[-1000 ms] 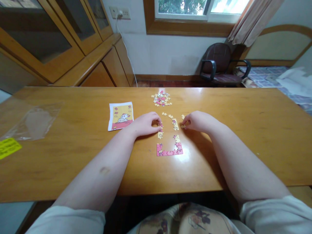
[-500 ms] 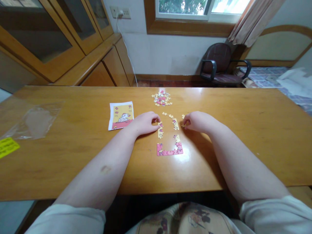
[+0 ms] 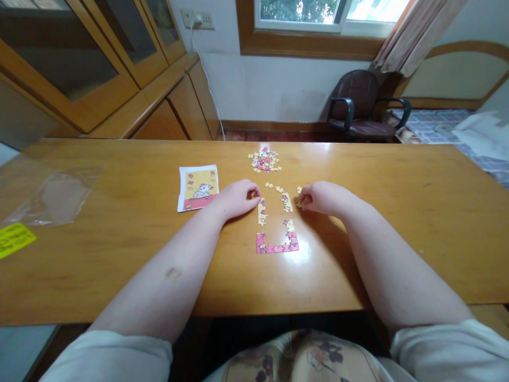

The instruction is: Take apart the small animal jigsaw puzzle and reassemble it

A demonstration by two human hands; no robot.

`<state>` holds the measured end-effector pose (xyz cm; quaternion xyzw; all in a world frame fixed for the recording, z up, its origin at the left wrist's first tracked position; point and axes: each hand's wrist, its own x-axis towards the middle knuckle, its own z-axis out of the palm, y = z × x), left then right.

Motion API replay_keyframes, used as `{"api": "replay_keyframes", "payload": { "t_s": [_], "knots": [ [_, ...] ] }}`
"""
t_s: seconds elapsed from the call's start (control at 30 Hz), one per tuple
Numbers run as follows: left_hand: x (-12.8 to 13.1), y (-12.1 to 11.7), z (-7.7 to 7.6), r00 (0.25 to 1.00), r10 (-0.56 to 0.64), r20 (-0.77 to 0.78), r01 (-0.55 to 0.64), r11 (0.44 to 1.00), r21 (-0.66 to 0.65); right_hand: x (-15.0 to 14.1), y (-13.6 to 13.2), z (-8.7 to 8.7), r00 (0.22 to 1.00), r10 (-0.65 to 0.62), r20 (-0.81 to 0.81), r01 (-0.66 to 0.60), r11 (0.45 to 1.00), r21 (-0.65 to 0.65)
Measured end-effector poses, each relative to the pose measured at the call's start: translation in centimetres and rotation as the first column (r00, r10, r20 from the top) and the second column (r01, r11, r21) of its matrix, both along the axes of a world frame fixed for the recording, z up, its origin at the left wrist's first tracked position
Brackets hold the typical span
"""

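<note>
My left hand (image 3: 239, 197) rests at the top end of a short yellow puzzle strip (image 3: 262, 212), its fingers loosely curled and the thumb a little apart, with no piece visible in it. My right hand (image 3: 320, 197) pinches a small yellow puzzle piece (image 3: 299, 205) at the table; the fingers partly cover it. Just beyond those fingertips lies another loose yellow piece (image 3: 299, 189). Between the hands are a joined yellow section (image 3: 287, 202) and a few yellow pieces (image 3: 274, 187) in a row. Nearer to me lies a pink joined border corner-to-corner (image 3: 277, 248), with a yellow part rising on its right.
A heap of loose puzzle pieces (image 3: 264, 159) lies farther back on the wooden table (image 3: 159, 286). The reference picture (image 3: 199, 188) is by my left forearm. A clear plastic bag (image 3: 59, 196) lies at the left. A chair (image 3: 353, 103) stands beyond the table.
My left hand has drawn slightly back from the left yellow strip, so more of the strip shows. My right hand stays almost still, its fingers covering more of the small piece.
</note>
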<state>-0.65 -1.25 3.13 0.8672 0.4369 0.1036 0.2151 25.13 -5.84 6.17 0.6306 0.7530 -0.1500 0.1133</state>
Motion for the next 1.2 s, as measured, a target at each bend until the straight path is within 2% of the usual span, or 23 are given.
{"api": "replay_keyframes", "payload": {
  "t_s": [0.27, 0.47, 0.6, 0.73, 0.8, 0.87, 0.97, 1.03, 1.1, 1.2],
  "knots": [
    [0.0, 0.2, -0.4, 1.000, 0.002, 0.027, -0.002, 1.000, 0.006, 1.6, 0.7, -0.9, 0.999, 0.006, -0.040, -0.002, 0.996, 0.091],
    [0.0, 0.2, -0.4, 1.000, 0.008, 0.029, -0.008, 1.000, 0.006, 0.6, 0.7, -1.5, 0.998, 0.019, -0.052, -0.017, 0.999, 0.027],
    [0.0, 0.3, -0.5, 0.999, 0.004, 0.040, -0.005, 1.000, 0.013, -0.2, 0.2, -1.2, 0.999, 0.034, -0.041, -0.031, 0.997, 0.071],
    [0.0, 0.4, -0.8, 0.999, 0.000, 0.048, -0.001, 1.000, 0.014, 0.0, 0.1, -1.1, 0.993, 0.036, -0.110, -0.023, 0.993, 0.116],
    [0.0, 0.4, -0.9, 0.998, 0.003, 0.059, -0.003, 1.000, 0.013, 0.4, 0.3, -1.3, 0.988, 0.021, -0.152, 0.005, 0.985, 0.170],
    [0.0, 0.4, -1.0, 0.998, 0.009, 0.069, -0.010, 1.000, 0.014, 0.6, 0.8, -1.9, 0.983, 0.012, -0.185, 0.041, 0.958, 0.282],
    [0.2, 0.3, -1.0, 0.996, 0.029, 0.083, -0.030, 1.000, 0.010, 0.6, 1.8, -3.1, 0.978, -0.037, -0.205, 0.130, 0.876, 0.464],
    [0.3, 0.3, -1.0, 0.995, 0.048, 0.089, -0.048, 0.999, 0.003, 0.4, 2.6, -3.9, 0.973, -0.086, -0.214, 0.188, 0.834, 0.518],
    [0.4, 0.2, -1.0, 0.994, 0.063, 0.094, -0.063, 0.998, 0.000, 0.1, 3.3, -4.5, 0.973, -0.099, -0.207, 0.194, 0.840, 0.507],
    [0.4, 0.3, -1.0, 0.992, 0.075, 0.103, -0.075, 0.997, 0.000, 0.1, 3.7, -4.9, 0.984, -0.043, -0.171, 0.120, 0.875, 0.469]
  ]
}}
